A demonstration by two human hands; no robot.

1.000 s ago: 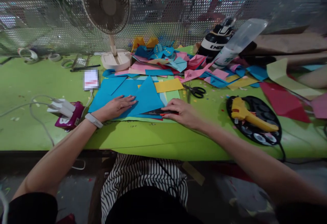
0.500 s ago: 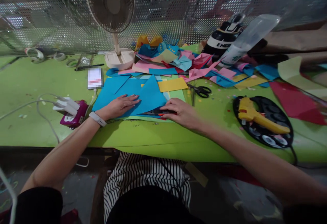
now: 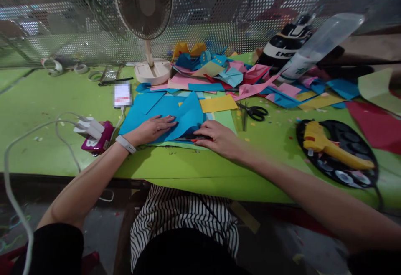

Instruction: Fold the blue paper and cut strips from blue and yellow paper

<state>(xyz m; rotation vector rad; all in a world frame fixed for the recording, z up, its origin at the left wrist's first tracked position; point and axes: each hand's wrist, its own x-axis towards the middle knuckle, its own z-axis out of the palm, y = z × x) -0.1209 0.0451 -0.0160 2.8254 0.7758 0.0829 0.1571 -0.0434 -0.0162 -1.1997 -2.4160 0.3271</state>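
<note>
My left hand [image 3: 154, 130] lies flat on a sheet of blue paper [image 3: 138, 115], fingers stretched out, with a pale band on the wrist. Close to its right, my right hand [image 3: 219, 139] is closed around a slim black-and-red tool [image 3: 185, 137]. The tool points left, low along the near edge of the blue paper, under a lifted flap [image 3: 191, 114]. My fingers hide part of it, so I cannot tell its exact kind. Pale green sheets [image 3: 229, 118] lie beneath the blue paper, and a yellow strip [image 3: 219, 104] rests on them.
Black scissors [image 3: 257, 113] lie right of the sheets. A yellow glue gun [image 3: 335, 147] sits on a black palette [image 3: 344, 131]. Behind are paper scraps [image 3: 232, 76], a fan [image 3: 153, 72] and bottles [image 3: 300, 66]. A purple adapter [image 3: 102, 139] with cables stands left.
The blue flap has risen and curled more at its right side. My right hand and the tool have moved slightly left relative to the paper. The view has shifted left.
</note>
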